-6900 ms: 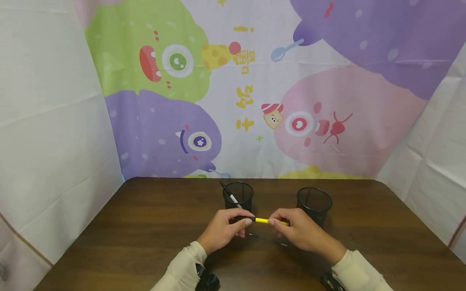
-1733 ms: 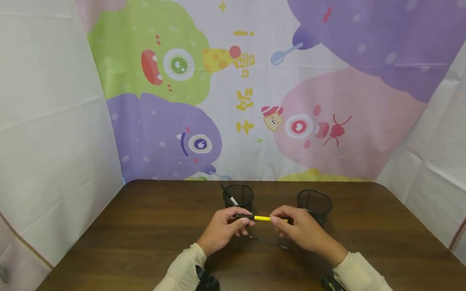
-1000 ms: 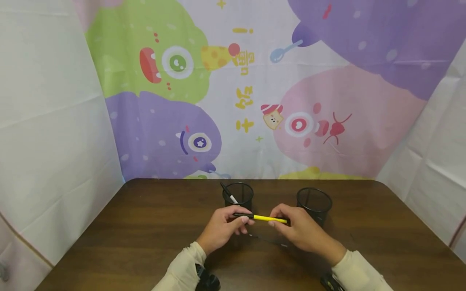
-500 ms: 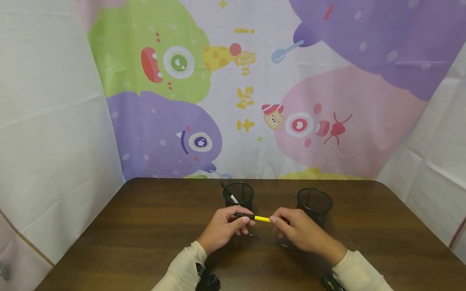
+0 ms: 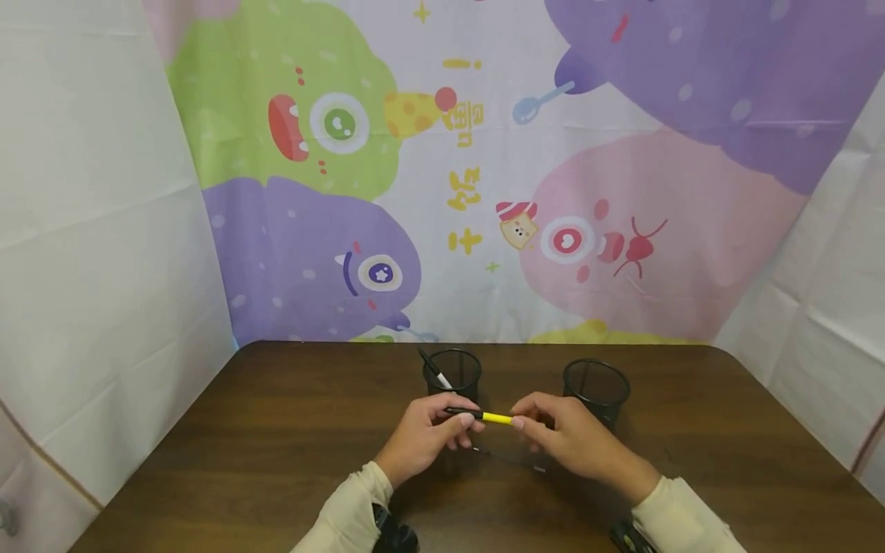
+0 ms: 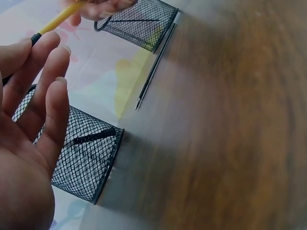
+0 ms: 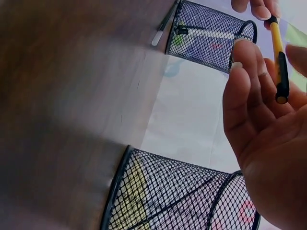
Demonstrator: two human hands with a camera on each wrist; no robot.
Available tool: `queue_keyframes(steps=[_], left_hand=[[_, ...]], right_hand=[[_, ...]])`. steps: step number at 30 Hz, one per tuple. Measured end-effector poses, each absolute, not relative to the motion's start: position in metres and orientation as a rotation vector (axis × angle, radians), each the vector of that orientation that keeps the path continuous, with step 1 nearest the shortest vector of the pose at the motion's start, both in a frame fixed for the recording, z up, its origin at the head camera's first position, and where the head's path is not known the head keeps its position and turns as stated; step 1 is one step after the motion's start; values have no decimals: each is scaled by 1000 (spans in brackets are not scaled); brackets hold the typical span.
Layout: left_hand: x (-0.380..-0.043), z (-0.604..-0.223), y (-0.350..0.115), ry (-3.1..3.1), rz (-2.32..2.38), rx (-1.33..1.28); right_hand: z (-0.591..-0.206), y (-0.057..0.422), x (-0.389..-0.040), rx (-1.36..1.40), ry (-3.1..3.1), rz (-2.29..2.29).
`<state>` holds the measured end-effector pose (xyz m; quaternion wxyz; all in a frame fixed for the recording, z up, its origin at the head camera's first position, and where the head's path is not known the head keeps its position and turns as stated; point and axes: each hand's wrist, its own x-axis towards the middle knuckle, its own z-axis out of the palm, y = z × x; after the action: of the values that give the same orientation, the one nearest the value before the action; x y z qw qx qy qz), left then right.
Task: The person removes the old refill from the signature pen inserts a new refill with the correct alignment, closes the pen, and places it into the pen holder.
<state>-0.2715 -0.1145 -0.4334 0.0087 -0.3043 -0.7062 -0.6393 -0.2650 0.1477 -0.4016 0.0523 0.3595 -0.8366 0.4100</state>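
In the head view, my left hand [image 5: 419, 436] grips the black part of a yellow and black pen [image 5: 497, 418], held level above the table. My right hand [image 5: 579, 439] pinches its yellow end between thumb and fingers. The right wrist view shows the black clip and end of the pen [image 7: 281, 81] beside my right thumb. Below the hands, a thin dark pen refill [image 6: 154, 72] with a metal tip and a pale end lies on the table.
Behind the left hand stands a black mesh pen cup [image 5: 477, 376] with a black and white marker [image 5: 434, 369] leaning in it. Another mesh cup [image 5: 568, 384] stands behind the right hand. A printed cloth [image 5: 470, 299] hangs at the table's back edge.
My right fingers have shifted on the yellow barrel: looser, with more of it showing a second ago, now pinching it again. My left hand, the refill and the cups stay put.
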Motion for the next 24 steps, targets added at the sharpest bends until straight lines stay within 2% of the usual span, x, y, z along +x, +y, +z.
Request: queue_keyframes(steps=[10, 24], left_hand=[[-271, -432, -115, -2239, -1961, -874], [-270, -431, -114, -2230, -1973, -887]], right_hand=[[-402, 149, -267, 1057, -2478, 1090], [-403, 149, -266, 1069, -2500, 1131]])
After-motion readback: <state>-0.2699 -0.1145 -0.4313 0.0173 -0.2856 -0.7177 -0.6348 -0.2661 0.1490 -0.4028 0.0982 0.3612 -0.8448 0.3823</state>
